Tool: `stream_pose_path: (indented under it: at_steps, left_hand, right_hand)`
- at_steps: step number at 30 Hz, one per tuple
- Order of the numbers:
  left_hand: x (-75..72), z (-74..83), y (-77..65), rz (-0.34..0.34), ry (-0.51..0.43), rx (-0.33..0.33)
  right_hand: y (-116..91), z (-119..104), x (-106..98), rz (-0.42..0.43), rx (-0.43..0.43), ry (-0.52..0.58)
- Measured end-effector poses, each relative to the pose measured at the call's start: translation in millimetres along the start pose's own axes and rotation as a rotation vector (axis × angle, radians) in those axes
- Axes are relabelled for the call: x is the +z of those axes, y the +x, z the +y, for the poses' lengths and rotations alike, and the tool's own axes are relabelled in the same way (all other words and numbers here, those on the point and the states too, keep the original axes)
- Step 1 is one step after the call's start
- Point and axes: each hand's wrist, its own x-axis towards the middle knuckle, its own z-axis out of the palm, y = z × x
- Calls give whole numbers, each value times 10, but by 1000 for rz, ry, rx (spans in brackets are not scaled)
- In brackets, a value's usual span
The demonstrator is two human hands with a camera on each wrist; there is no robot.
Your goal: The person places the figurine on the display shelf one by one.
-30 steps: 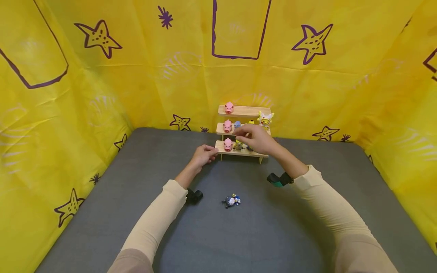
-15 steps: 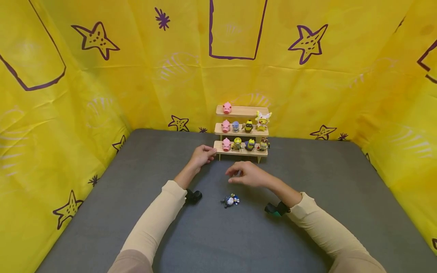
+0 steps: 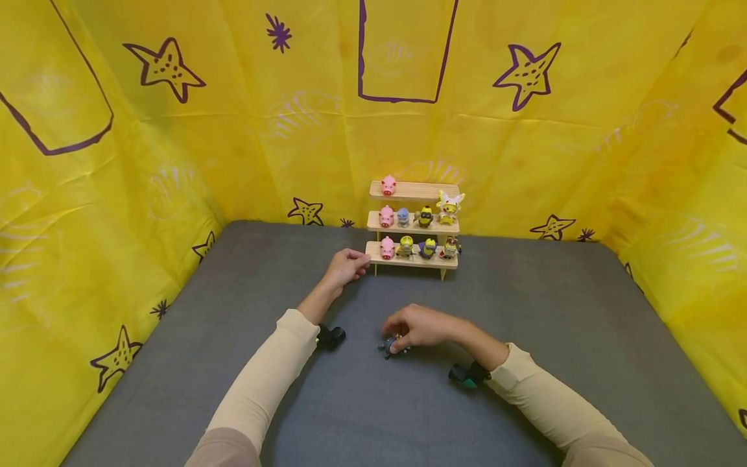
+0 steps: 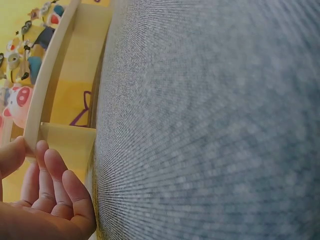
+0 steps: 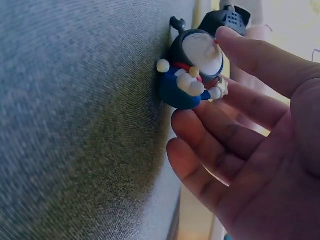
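My left hand (image 3: 348, 266) pinches the left end of the lowest step of a small wooden display stand (image 3: 411, 261), thumb above and fingers below, as the left wrist view shows. On the grey cloth nearer to me, my right hand (image 3: 428, 326) has its thumb and fingers around a small toy figurine (image 5: 181, 95) lying there. This figurine has a blue body, white hands, a red collar and a white face in a dark hood. The thumb (image 5: 235, 47) touches the head's edge; some fingertips behind it are hidden.
Pink pig figures (image 3: 388, 248) stand at the left of each step. Several other figures, such as a yellow one (image 3: 428, 248) and a white-eared one (image 3: 449, 206), fill the lower two steps. A yellow patterned cloth (image 3: 245, 149) encloses the table's back and sides.
My right hand has come down from the stand toward me and reached the figurine on the cloth. The left hand has stayed at the step's end.
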Motion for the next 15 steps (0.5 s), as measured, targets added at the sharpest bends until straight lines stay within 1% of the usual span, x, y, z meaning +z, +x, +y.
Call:
stream_pose_path:
  at_steps: [4, 10, 15]
  left_hand:
    - [3, 11, -4, 1, -5, -1]
    - [7, 12, -13, 1, -1, -8]
    - [9, 7, -13, 2, -5, -1]
  right_hand:
    - [-4, -5, 8, -19, 13, -21]
    - [-9, -20, 13, -73, 16, -51]
    - [-22, -46, 19, -84, 23, -60]
